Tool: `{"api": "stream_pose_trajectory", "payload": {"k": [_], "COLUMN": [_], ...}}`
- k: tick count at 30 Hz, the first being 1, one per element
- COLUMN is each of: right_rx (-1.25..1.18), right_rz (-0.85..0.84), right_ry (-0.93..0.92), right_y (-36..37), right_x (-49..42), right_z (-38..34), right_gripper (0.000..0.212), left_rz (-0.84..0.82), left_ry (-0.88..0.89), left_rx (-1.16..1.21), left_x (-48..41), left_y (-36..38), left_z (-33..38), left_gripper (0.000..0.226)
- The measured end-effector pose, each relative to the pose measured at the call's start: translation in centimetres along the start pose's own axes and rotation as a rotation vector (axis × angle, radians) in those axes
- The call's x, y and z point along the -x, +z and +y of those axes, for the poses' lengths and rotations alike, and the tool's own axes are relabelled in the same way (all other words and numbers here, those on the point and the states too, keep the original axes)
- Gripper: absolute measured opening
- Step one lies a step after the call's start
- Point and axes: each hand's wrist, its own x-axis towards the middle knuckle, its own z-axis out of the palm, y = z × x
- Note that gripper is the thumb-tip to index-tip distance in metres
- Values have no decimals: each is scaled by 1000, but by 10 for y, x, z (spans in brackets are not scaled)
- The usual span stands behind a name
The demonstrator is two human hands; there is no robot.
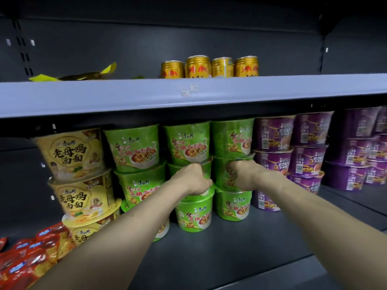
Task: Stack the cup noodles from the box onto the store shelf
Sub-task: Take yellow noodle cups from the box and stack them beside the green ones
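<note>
Left hand [193, 177]: it is closing around a middle green cup [206, 170] in the centre stack, with the fingers wrapping the cup's left side.
Right hand [243, 174]: it is pressing against the front of the middle green cup in the next stack [222, 174]; whether the fingers are closing around it cannot be told.
Above the grip: two top green cups [187, 141] are sitting on the held ones, just under the grey upper shelf [125, 95].
Below the grip: a bottom green cup [194, 212] is standing on the dark shelf board [230, 248], directly beneath the left hand.
Left of the grip: another green stack [134, 149] is standing beside yellow noodle cups [71, 153], with red packets [31, 254] lying lower down.
Right of the grip: purple noodle cups [274, 132] are standing in stacks.
Far above the grip: gold cans [198, 66] are standing on the upper shelf.
</note>
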Motion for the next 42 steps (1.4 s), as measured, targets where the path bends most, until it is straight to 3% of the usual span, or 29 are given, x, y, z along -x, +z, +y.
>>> {"api": "stream_pose_trajectory", "payload": {"k": [3, 8, 12, 16, 20, 24, 26, 30, 34, 42], "right_rx": [-31, -10, -12, 73, 178, 236, 326, 467, 492, 437], "right_rz": [-52, -191, -192, -234, -306, -245, -126, 74, 154, 175], "right_ry": [-14, -1, -55, -105, -1, 100, 144, 126, 66, -45], "right_y": [1, 25, 39, 22, 7, -5, -7, -10, -15, -19], "right_x": [9, 12, -7, -6, 0, -6, -11, -20, -29, -44], "right_z": [16, 40, 51, 88, 144, 195, 215, 244, 263, 281], "right_gripper": [49, 48, 41, 29, 34, 41, 45, 42, 43, 42], "left_rz": [-14, -184, -240, -244, -327, -401, -341, 17, 60, 105], "left_ry": [57, 67, 51, 174, 256, 251, 295, 472, 472, 302], "left_rx": [-33, -135, -165, -132, -104, -82, -112, -370, -622, -591], "left_x": [1, -13, -28, -38, -51, -77, -86, -88, -91, -94], "left_y": [8, 51, 75, 92, 111, 131, 136, 137, 145, 147], "left_z": [13, 28, 49, 86, 126, 160, 174, 197, 208, 224], "left_gripper": [37, 28, 31, 18, 35, 28, 23, 29, 37, 46]}}
